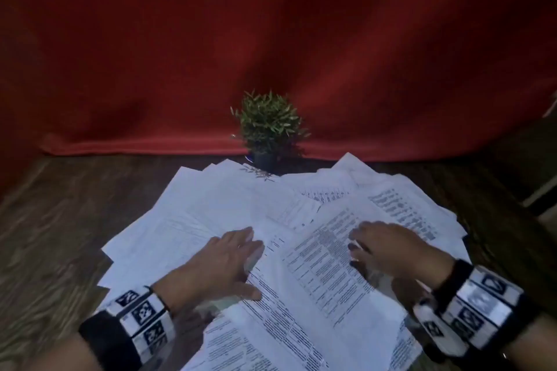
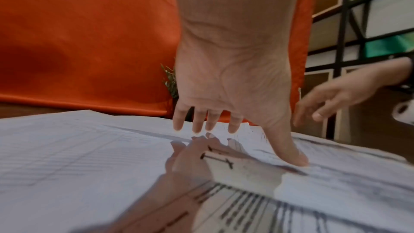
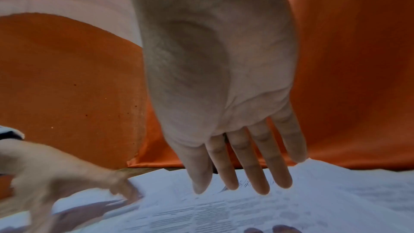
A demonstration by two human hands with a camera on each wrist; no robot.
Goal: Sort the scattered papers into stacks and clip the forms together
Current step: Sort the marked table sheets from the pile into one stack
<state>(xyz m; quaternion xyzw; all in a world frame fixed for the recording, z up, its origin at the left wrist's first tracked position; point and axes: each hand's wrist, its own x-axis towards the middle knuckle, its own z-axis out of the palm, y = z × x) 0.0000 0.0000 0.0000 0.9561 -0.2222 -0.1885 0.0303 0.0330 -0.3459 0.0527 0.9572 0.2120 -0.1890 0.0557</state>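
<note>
Many white papers [image 1: 208, 214] lie overlapped in a loose fan across the dark wooden table [image 1: 57, 208]; several are printed forms with tables of text. My left hand [image 1: 232, 259] lies flat on the pile left of centre, fingers straight. In the left wrist view the left hand [image 2: 235, 112] has its thumb tip pressing on a sheet and a glossy sheet [image 2: 201, 162] mirrors it. My right hand [image 1: 376, 247] hovers or rests with spread fingers on a printed form [image 1: 319, 268]. The right wrist view shows the right hand [image 3: 235, 166] with straight fingers just above the papers [image 3: 313, 201]. No clip is visible.
A small potted plant [image 1: 268, 129] stands at the far edge of the pile, touching the back sheets. A red cloth [image 1: 271, 39] hangs behind the table. Bare wood shows to the left and far right. Shelving and a dark grille [image 2: 358, 24] stand off to the right.
</note>
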